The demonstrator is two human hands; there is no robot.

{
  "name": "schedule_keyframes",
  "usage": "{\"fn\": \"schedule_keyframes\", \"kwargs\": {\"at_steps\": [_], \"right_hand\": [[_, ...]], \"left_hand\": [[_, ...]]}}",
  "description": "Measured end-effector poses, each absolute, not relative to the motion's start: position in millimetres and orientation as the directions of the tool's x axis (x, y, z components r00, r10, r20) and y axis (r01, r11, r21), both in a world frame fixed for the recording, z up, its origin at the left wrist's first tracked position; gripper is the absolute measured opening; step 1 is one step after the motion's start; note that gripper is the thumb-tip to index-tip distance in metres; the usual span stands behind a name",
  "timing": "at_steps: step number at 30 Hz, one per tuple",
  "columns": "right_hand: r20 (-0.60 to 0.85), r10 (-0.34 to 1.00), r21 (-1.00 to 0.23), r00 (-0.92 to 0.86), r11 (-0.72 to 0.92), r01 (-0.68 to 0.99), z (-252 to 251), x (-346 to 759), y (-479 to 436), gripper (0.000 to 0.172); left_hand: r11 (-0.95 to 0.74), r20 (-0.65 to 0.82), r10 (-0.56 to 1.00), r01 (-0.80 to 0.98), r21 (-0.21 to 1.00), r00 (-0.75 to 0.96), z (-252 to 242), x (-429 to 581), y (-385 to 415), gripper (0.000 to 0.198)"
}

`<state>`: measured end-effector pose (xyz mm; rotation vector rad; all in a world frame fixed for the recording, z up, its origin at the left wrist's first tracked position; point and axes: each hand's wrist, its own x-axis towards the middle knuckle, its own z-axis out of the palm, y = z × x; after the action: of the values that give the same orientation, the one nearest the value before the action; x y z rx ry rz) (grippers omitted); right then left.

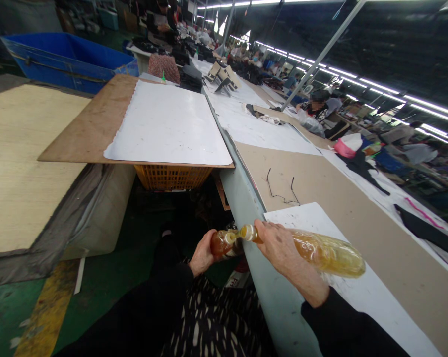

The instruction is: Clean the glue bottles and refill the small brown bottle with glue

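Observation:
My right hand [279,245] is wrapped round a large clear plastic bottle [331,254] of yellowish liquid, tipped nearly level with its neck to the left. A smaller bottle [220,243] with amber-brown contents is gripped in my left hand [202,255], its open mouth facing the large bottle's mouth. The two mouths almost meet, and yellow liquid shows between them. Both bottles are by the edge of the pale green table [242,198]; the large one is above a white sheet [313,218]. Part of the small bottle is hidden by my fingers.
A pair of eyeglasses [283,198] lies on the brown board [320,188]. Left of it, a white-topped board [171,124] rests above an orange crate [171,176]. A blue bin [67,59] stands behind a plywood sheet [19,163]. A person [316,106] sits across the table.

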<state>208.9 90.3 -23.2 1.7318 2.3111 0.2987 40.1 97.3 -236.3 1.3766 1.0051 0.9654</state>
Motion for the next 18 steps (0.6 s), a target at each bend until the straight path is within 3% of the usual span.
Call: {"fn": "schedule_keyframes", "kwargs": {"at_steps": [18], "right_hand": [[-0.071, 0.961, 0.292, -0.268, 0.277, 0.915, -21.5, 207.3, 90.0, 0.026]], "left_hand": [[-0.073, 0.054, 0.948, 0.046, 0.996, 0.313, -233.6, 40.5, 96.2, 0.066]]}}
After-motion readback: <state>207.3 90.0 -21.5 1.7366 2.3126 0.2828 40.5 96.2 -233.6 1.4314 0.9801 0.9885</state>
